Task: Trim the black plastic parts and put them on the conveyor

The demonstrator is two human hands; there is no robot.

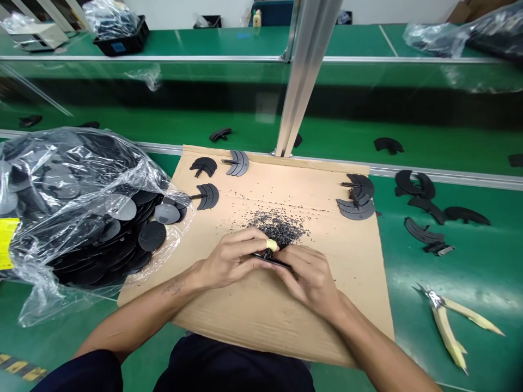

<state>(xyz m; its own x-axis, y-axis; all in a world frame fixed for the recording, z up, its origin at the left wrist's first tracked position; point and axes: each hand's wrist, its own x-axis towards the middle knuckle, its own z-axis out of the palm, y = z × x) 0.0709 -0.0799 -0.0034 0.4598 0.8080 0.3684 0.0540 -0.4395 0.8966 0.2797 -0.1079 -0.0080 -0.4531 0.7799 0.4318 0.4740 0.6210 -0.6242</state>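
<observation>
Black part (275,261), seemingly flat, in left hand (229,259) and right hand (309,275)

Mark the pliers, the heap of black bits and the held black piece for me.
Pliers (442,322), head view: on a handle, near the pivot.
Heap of black bits (281,226), head view: on its middle.
Held black piece (278,262), head view: on its exposed edge.

I can read no words or numbers: the yellow label (8,243) on the plastic bag (87,155) at left and the blue label (118,47) on the far-left black bin (138,39) stay illegible to me.
</observation>
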